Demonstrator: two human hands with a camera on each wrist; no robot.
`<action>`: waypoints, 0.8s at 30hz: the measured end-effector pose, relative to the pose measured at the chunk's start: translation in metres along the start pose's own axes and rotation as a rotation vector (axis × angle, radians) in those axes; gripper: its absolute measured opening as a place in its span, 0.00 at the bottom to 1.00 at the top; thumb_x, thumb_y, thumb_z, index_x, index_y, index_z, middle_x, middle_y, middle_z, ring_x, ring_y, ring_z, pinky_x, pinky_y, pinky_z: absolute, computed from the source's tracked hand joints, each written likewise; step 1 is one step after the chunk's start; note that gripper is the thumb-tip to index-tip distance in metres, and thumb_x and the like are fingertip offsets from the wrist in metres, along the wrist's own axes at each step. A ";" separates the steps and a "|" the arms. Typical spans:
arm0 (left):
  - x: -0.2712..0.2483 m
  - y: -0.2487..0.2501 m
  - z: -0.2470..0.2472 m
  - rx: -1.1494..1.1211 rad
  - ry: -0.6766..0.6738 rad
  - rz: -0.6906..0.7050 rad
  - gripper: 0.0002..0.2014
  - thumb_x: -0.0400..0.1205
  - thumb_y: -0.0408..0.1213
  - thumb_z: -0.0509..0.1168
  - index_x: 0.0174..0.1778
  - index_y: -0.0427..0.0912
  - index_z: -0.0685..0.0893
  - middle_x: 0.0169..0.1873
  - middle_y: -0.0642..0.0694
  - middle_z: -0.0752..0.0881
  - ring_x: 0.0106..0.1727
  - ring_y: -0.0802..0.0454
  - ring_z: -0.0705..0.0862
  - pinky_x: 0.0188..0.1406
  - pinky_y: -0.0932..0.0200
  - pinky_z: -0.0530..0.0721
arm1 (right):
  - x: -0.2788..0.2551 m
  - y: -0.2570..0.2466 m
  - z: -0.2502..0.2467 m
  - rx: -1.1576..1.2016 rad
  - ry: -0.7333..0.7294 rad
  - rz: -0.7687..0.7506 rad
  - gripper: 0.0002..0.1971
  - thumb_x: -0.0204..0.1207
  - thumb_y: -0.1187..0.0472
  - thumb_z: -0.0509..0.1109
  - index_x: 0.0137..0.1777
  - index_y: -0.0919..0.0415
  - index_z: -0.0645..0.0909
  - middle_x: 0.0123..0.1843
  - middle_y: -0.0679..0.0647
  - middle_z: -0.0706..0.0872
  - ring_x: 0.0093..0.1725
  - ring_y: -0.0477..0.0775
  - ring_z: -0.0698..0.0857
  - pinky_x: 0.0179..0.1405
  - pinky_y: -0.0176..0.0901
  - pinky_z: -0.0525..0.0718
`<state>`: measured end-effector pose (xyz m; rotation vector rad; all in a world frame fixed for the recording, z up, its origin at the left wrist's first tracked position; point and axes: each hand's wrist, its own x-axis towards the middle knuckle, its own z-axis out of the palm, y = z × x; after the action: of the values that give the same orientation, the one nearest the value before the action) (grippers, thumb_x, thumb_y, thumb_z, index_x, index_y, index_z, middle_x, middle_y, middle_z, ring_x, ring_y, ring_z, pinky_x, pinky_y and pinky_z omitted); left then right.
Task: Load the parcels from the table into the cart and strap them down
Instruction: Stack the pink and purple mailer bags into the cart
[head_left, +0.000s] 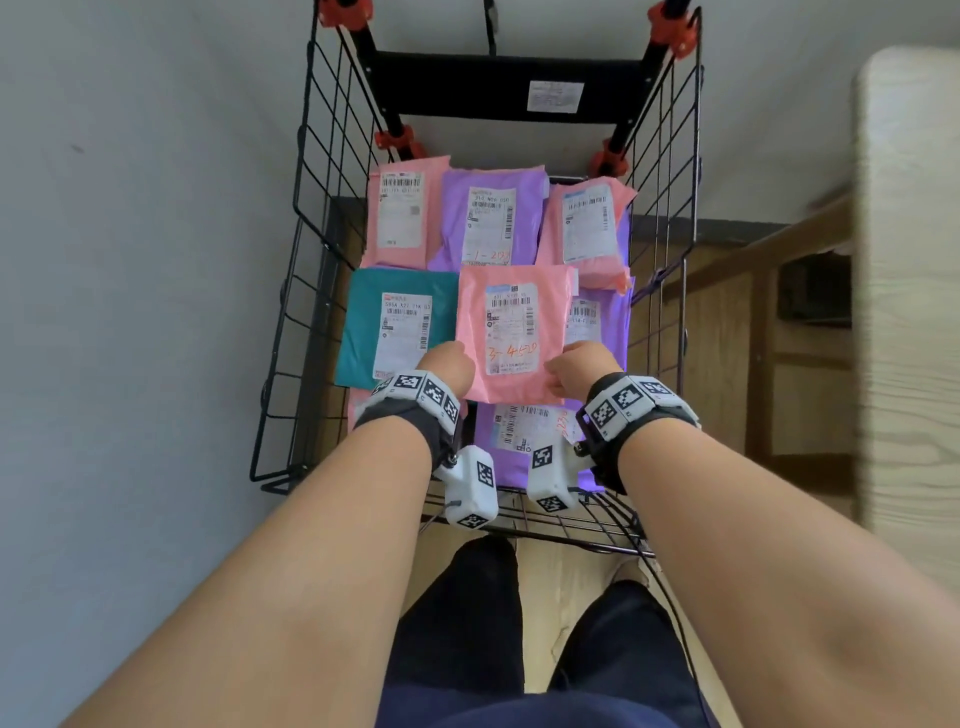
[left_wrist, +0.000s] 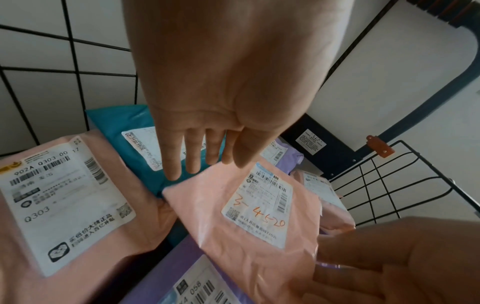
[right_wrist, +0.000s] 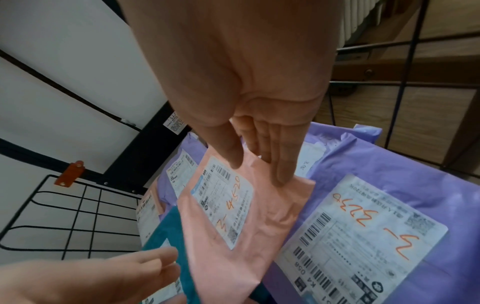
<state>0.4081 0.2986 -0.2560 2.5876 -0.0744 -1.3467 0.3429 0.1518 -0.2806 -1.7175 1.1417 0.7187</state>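
A black wire cart (head_left: 311, 260) holds several flat mailer parcels, pink, purple and teal. On top in the middle lies a pink parcel (head_left: 475, 312) (left_wrist: 215, 205) (right_wrist: 270, 222) marked "3-4520". My left hand (head_left: 449, 364) (left_wrist: 205, 156) (right_wrist: 145, 271) has straight fingers touching its left edge, over a teal parcel (head_left: 363, 322) (left_wrist: 122, 123). My right hand (head_left: 579, 366) (right_wrist: 262, 156) (left_wrist: 389, 267) lies with straight fingers and thumb flat on its right edge. A purple parcel (head_left: 498, 452) (right_wrist: 389, 185) lies beneath, near me.
The cart's black back panel (head_left: 498, 88) stands at the far end against a pale wall. A light wooden table edge (head_left: 909, 260) and a brown cabinet (head_left: 727, 338) stand to the right. Another pink parcel (left_wrist: 103, 257) lies under my left wrist.
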 end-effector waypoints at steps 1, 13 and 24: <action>0.003 -0.002 0.001 0.007 0.003 0.012 0.20 0.86 0.25 0.51 0.74 0.31 0.71 0.75 0.35 0.71 0.74 0.38 0.72 0.70 0.52 0.71 | -0.001 0.000 -0.002 -0.015 -0.015 0.002 0.16 0.82 0.64 0.62 0.68 0.68 0.76 0.44 0.55 0.78 0.54 0.59 0.84 0.55 0.41 0.84; -0.027 0.007 0.001 -0.228 0.063 -0.009 0.26 0.84 0.25 0.51 0.81 0.41 0.66 0.79 0.41 0.67 0.77 0.41 0.70 0.73 0.52 0.70 | -0.017 0.000 -0.030 -0.162 0.059 -0.092 0.08 0.78 0.66 0.64 0.55 0.65 0.80 0.49 0.61 0.83 0.47 0.62 0.84 0.50 0.50 0.86; -0.100 0.128 -0.016 -0.232 0.278 0.315 0.19 0.83 0.29 0.55 0.70 0.39 0.79 0.70 0.41 0.80 0.70 0.41 0.78 0.67 0.53 0.75 | -0.092 0.025 -0.140 0.118 0.216 -0.248 0.10 0.78 0.63 0.69 0.54 0.66 0.87 0.48 0.58 0.89 0.48 0.58 0.88 0.57 0.52 0.88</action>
<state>0.3703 0.1913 -0.1386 2.4132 -0.2513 -0.8289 0.2802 0.0554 -0.1564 -1.8266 1.0673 0.3136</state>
